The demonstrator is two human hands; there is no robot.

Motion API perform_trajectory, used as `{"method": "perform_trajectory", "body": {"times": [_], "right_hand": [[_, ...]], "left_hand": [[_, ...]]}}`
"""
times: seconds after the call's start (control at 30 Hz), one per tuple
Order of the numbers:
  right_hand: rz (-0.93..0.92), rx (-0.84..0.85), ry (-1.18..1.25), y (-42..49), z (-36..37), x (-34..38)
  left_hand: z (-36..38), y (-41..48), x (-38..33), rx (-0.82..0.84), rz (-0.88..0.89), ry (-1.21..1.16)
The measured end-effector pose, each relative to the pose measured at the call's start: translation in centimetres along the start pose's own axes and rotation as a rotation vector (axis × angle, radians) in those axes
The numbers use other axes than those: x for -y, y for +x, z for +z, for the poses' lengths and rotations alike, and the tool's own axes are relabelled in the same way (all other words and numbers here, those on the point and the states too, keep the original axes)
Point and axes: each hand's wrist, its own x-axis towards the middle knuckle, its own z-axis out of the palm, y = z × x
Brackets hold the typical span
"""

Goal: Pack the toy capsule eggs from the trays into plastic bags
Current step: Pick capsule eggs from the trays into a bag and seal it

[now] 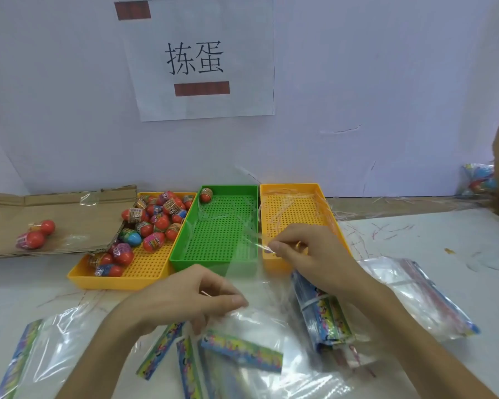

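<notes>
**Mia:** Where are the eggs?

**Tom:** Most of the toy eggs (pixel 153 223) sit in a heap in the left yellow tray (pixel 113 280), mostly at its far end. One lone egg (pixel 205 194) is in the far left corner of the green tray (pixel 231 186). Two more eggs (pixel 36 236) lie on the brown cardboard (pixel 69 208), left of the trays.

**Mia:** And the other tray?

**Tom:** The right yellow tray (pixel 294 186) stands just beside the green one, on its right.

**Mia:** What do the hands do?

**Tom:** Both hold one clear bag (pixel 242 279) up, in front of the green tray. The left hand (pixel 185 298) has a narrow grip. Its thumb and finger pinch the near edge of the bag. The right hand (pixel 308 254) pinches the far edge the same way, over the near end of the right yellow tray.

**Mia:** Are there more bags?

**Tom:** Yes. Flat bags with bright strips (pixel 242 351) lie on the white worktop (pixel 444 240), below the hands. A tied bundle of bags (pixel 323 315) lies by the right wrist. A pile of bags (pixel 415 295) lies farther right.
</notes>
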Motion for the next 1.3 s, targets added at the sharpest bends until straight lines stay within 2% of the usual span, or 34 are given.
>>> {"method": "perform_trajectory", "body": {"times": [0.1, 0.23, 0.33, 0.4, 0.47, 0.67, 0.83, 1.17, 1.3], "right_hand": [[0.007, -0.144, 0.124, 0.1, -0.2, 0.2], [0.026, -0.333, 0.259, 0.2, -0.9, 0.2], [0.008, -0.379, 0.347, 0.3, -1.4, 0.3], [-0.012, -0.351, 0.416, 0.3, -1.5, 0.5], [-0.02, -0.284, 0.488, 0.2, -1.2, 0.7], [0.008, -0.028, 0.58, -0.3, 0.6, 1.7], [0.015, -0.072, 0.515, -0.3, 0.5, 2.2], [0.117, -0.073, 0.566, -0.1, 0.4, 2.3], [0.136, -0.083, 0.591, -0.1, 0.2, 2.4]], "left_hand": [[-0.3, -0.1, 0.1, 0.048, -0.02, -0.063], [-0.3, 0.0, 0.3, -0.018, -0.006, -0.035], [-0.3, 0.4, 0.4, -0.114, 0.065, 0.01], [-0.4, 0.7, 0.4, -0.228, 0.141, 0.007], [-0.5, 0.9, 0.6, -0.328, 0.204, -0.093], [-0.1, 0.8, 0.2, -0.37, 0.305, -0.216], [0.7, 1.3, 0.2, -0.505, 0.342, -0.296], [2.1, 2.0, 0.0, -0.547, 0.384, -0.343], [2.3, 2.1, 0.1, -0.616, 0.41, -0.297]]}}
